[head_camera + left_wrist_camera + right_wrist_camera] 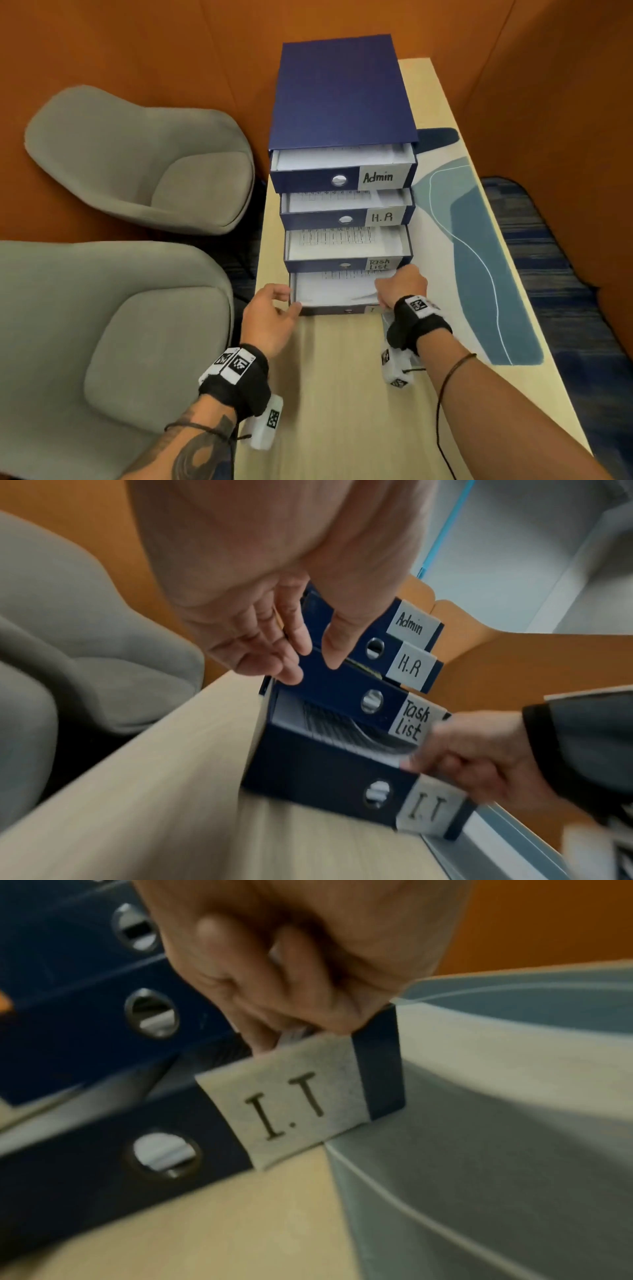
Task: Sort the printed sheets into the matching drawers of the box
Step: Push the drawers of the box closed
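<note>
A blue drawer box [342, 92] stands on the table with its drawers pulled out in steps, labelled Admin [377, 177], H.R [382, 217], Task List [379, 264] and, at the bottom, I.T [294, 1110]. Printed sheets lie in each. My right hand [399, 284] pinches the bent printed sheets [329, 287] at the right front corner of the I.T drawer [325, 775]. My left hand [270, 315] is at that drawer's left front corner, fingers relaxed, thumb touching the front; it holds nothing.
Two grey armchairs [144, 164] [102, 342] stand close to the left of the light wooden table [342, 394]. A mat with blue shapes [479, 257] lies to the right of the box. Orange walls [102, 44] enclose the far side.
</note>
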The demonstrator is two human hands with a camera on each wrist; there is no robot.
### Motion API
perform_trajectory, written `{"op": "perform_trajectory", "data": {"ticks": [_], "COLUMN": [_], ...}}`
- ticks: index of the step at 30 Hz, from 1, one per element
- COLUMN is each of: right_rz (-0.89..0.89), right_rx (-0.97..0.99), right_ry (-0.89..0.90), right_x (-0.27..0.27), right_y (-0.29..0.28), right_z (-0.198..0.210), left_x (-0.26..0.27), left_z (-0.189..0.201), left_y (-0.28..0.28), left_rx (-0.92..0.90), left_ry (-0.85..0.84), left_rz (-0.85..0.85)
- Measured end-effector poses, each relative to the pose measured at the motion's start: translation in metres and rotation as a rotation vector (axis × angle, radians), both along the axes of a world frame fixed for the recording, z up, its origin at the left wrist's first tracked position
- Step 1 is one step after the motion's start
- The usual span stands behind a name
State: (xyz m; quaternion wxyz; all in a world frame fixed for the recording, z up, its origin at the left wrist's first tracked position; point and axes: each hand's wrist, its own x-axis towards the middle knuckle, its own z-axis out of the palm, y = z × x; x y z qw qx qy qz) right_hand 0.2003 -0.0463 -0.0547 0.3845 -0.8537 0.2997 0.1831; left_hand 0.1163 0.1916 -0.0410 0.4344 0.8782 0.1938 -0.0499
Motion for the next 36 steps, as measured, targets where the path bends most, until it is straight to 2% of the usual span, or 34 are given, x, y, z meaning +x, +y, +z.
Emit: {"op": "perform_trajectory", "data": {"ticks": [3, 6, 9, 11, 14, 16, 18, 20, 22, 24, 28, 33, 36], "right_rz": [0.122, 0.192, 0.227, 0.265, 0.381, 0.416, 0.504, 0.646, 0.763, 0.86, 0.917, 0.735, 0.712], "right_rx": [-0.203, -0.248, -0.281, -0.289, -0.34, -0.342, -0.36, -0.408, -0.454, -0.486, -0.465, -0.476, -0.447], "right_ry": [0.003, -0.021, -0.087, -0.23, -0.547, -0.763, -0.891, -0.832, -0.67, -0.546, -0.554, -0.748, -0.788], "right_x": [-0.004, -0.012, -0.015, -0.012, 0.004, 0.027, 0.057, 0.093, 0.123, 0.144, 0.161, 0.171, 0.169], "right_y": [0.006, 0.003, -0.013, -0.026, -0.036, -0.038, -0.039, -0.041, -0.044, -0.049, -0.059, -0.051, -0.051], "right_z": [-0.005, 0.003, 0.034, 0.066, 0.117, 0.142, 0.157, 0.164, 0.166, 0.162, 0.159, 0.155, 0.152], "left_x": [0.018, 0.053, 0.098, 0.131, 0.179, 0.206, 0.223, 0.23, 0.23, 0.227, 0.231, 0.239, 0.239], "left_z": [0.023, 0.069, 0.121, 0.144, 0.159, 0.162, 0.165, 0.17, 0.169, 0.166, 0.155, 0.146, 0.144], "left_y": [0.002, 0.003, 0.01, 0.013, 0.018, 0.018, 0.017, 0.018, 0.019, 0.021, 0.028, 0.024, 0.027], "left_rx": [0.056, 0.128, 0.181, 0.229, 0.311, 0.395, 0.481, 0.53, 0.606, 0.722, 0.779, 0.759, 0.735], "left_ry": [-0.144, -0.354, -0.548, -0.613, -0.579, -0.526, -0.425, -0.249, -0.054, 0.046, -0.066, -0.275, -0.313], "left_rz": [-0.018, -0.038, -0.043, -0.055, -0.145, -0.28, -0.409, -0.498, -0.601, -0.681, -0.637, -0.421, -0.426]}}
